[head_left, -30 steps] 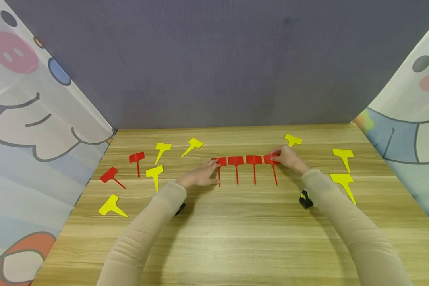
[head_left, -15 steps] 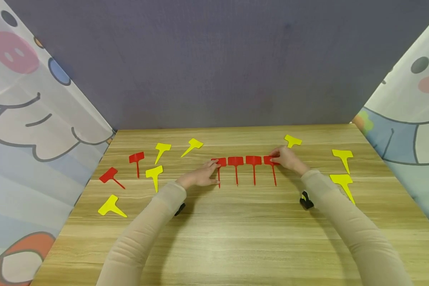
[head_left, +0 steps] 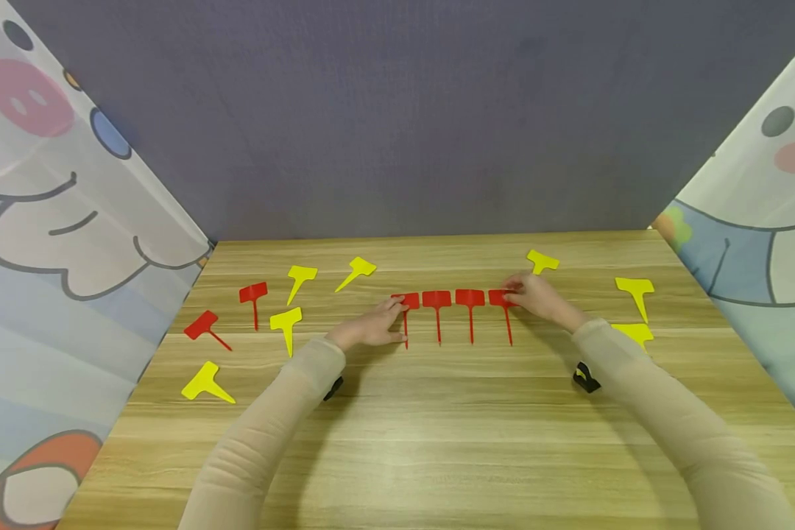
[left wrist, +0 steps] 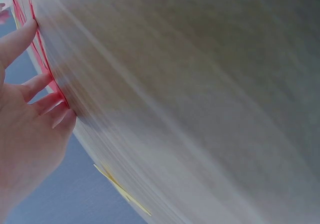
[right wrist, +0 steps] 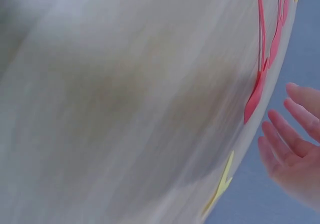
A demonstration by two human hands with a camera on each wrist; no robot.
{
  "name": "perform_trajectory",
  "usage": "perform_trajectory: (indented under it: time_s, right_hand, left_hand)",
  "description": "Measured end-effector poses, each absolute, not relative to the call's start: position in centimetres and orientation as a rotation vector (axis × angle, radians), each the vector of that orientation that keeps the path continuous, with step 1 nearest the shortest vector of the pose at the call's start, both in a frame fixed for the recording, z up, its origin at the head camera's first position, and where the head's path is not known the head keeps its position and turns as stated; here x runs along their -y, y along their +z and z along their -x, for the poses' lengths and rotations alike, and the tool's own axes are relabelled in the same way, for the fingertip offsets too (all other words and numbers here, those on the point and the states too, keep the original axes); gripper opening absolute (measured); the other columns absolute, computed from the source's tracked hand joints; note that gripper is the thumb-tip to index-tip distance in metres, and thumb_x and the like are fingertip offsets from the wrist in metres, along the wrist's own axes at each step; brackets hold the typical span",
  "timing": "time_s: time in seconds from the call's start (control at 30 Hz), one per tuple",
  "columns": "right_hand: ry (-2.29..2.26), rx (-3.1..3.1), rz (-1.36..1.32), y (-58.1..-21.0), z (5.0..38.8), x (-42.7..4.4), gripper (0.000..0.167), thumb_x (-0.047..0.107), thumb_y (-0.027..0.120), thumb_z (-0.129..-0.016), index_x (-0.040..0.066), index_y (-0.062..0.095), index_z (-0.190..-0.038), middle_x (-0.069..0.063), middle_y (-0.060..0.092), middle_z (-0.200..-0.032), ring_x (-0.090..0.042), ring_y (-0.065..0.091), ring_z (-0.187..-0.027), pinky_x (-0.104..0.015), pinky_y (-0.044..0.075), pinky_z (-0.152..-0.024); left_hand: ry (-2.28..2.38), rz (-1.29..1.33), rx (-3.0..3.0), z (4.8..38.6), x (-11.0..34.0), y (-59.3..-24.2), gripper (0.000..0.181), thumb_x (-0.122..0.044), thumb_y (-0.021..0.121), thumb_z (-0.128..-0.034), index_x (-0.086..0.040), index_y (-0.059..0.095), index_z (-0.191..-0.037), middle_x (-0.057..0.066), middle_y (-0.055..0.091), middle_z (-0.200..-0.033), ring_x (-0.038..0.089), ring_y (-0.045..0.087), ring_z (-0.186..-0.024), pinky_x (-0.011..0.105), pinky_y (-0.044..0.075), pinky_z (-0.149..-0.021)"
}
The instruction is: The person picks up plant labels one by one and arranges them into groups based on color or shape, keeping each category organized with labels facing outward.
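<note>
Several red T-shaped plant labels lie in a row at mid-table, heads away from me and stems toward me. My left hand (head_left: 375, 324) rests its fingers on the head of the leftmost red label (head_left: 411, 299); its thumb touches that label's stem in the left wrist view. My right hand (head_left: 535, 296) is at the rightmost red label (head_left: 497, 297), partly covering its head in the head view. In the right wrist view its fingers are extended and apart from the label (right wrist: 254, 101), with nothing held. Between them lie two more red labels (head_left: 436, 299) (head_left: 470, 297).
Two loose red labels (head_left: 254, 293) (head_left: 202, 324) lie at the left, among several yellow T-shaped labels (head_left: 286, 320). More yellow labels (head_left: 543, 260) (head_left: 634, 285) lie at the right and far right. A grey panel (head_left: 397, 118) stands behind the wooden table (head_left: 437, 442).
My right hand has come off the rightmost red label, and its forearm has shifted right and toward me. The left hand and the row of labels look unchanged.
</note>
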State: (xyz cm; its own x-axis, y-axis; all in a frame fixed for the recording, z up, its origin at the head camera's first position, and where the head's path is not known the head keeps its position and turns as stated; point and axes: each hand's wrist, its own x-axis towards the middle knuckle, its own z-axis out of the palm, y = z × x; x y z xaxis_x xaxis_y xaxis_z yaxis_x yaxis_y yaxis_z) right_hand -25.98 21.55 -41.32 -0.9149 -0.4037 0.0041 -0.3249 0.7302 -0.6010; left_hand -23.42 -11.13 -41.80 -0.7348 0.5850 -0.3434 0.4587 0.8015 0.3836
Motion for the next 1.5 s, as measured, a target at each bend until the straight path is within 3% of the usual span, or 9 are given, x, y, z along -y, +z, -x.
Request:
perform_trajectory:
  time_s: [0.37,1.03,1.5]
  right_hand:
    - [-0.778,-2.85,0.757,-41.2,24.5,-22.1,0.029,0.007,0.061,-0.082,-0.008,0.058,-0.106,-0.025,0.057,-0.108,-0.04,0.052,-0.102,-0.049,0.042,-0.085]
    - [-0.65,-2.694,0.91,-41.6,22.9,-22.9,0.07,0.027,0.067,-0.078,-0.006,0.035,-0.132,-0.028,0.026,-0.137,-0.046,0.024,-0.123,-0.057,0.026,-0.096]
    - [-0.637,-2.605,0.856,-42.2,23.2,-23.3,0.077,0.031,0.068,-0.076,-0.007,0.031,-0.133,-0.028,0.017,-0.14,-0.047,0.017,-0.126,-0.058,0.024,-0.097]
  left_hand:
    - [0.376,-0.766,-2.538,23.5,11.1,-41.9,0.067,-0.034,0.051,-0.0887,-0.005,0.02,-0.14,0.01,0.004,-0.148,0.029,0.004,-0.134,0.042,0.012,-0.107]
    - [0.349,-0.779,-2.535,23.5,11.1,-41.8,0.066,-0.033,0.05,-0.0895,-0.005,0.019,-0.14,0.013,0.006,-0.147,0.029,0.004,-0.134,0.042,0.012,-0.107]
    - [0.355,-0.771,-2.538,23.4,11.0,-41.7,0.066,-0.033,0.051,-0.0888,-0.005,0.02,-0.14,0.011,0.006,-0.148,0.028,0.004,-0.134,0.042,0.012,-0.107]
